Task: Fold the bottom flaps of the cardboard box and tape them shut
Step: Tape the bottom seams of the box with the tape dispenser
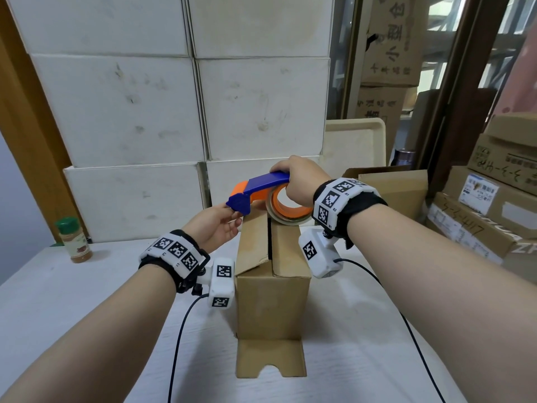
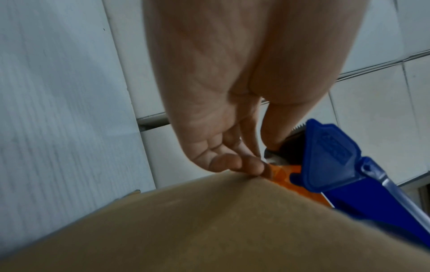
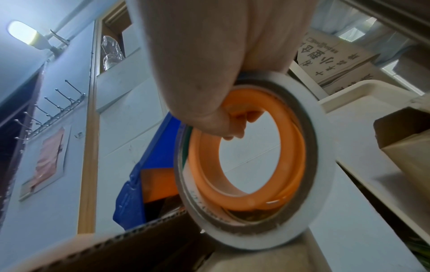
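A brown cardboard box (image 1: 273, 303) stands upright on the white table (image 1: 87, 315). Its two upper flaps are folded inward with a dark gap between them; the left flap (image 1: 252, 242) sits slightly raised. Another flap (image 1: 270, 359) lies flat on the table toward me. My right hand (image 1: 302, 178) grips a blue and orange tape dispenser (image 1: 261, 184) through its roll (image 1: 290, 210), which rests on the box's far top edge. My left hand (image 1: 223, 225) pinches at the tape end under the blue cutter (image 2: 330, 152); thumb and fingertips (image 2: 256, 167) meet there above the box (image 2: 209, 230). The clear tape itself hardly shows.
A spice jar (image 1: 74, 239) stands at the table's back left. Stacked white boxes (image 1: 130, 112) form a wall behind. A beige tray (image 1: 354, 141) leans at the back right, beside brown cartons (image 1: 488, 199). Wrist cables (image 1: 180, 330) trail across the table on both sides of the box.
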The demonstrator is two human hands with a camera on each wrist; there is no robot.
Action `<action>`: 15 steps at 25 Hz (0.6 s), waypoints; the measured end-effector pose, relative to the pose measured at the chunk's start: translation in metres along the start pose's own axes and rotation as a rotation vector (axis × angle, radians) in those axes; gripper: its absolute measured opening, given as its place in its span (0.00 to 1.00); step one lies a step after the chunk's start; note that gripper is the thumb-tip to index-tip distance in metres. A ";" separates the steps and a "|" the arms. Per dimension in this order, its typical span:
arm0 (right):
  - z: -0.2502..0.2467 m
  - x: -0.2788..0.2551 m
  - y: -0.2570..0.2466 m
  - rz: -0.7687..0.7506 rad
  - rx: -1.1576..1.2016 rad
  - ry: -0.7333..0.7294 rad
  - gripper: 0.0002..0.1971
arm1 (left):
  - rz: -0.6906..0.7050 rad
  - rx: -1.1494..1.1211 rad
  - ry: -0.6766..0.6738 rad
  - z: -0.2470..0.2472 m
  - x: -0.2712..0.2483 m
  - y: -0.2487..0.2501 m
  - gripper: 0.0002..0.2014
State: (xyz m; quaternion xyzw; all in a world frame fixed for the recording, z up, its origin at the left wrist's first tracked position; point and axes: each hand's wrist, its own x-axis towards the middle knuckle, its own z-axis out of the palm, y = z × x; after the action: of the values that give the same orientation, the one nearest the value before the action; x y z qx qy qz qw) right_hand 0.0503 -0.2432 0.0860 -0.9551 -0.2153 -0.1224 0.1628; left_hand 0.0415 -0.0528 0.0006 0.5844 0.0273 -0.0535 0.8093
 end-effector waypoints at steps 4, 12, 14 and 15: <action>0.002 0.001 0.001 0.003 0.003 0.001 0.27 | -0.002 0.102 0.021 0.001 0.003 0.003 0.10; 0.003 0.004 0.004 0.003 -0.007 0.008 0.28 | -0.067 0.192 -0.008 0.004 0.010 0.006 0.07; 0.004 0.005 0.004 0.001 -0.007 0.017 0.28 | -0.074 0.166 -0.027 0.003 0.011 0.005 0.08; 0.004 0.006 0.005 0.001 -0.007 0.019 0.28 | -0.077 0.147 -0.029 0.002 0.012 0.004 0.08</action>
State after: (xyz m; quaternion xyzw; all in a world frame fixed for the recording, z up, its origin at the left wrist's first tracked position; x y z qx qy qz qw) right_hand 0.0580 -0.2435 0.0827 -0.9545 -0.2131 -0.1322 0.1616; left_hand 0.0536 -0.0542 0.0042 0.6400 0.0339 -0.0949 0.7617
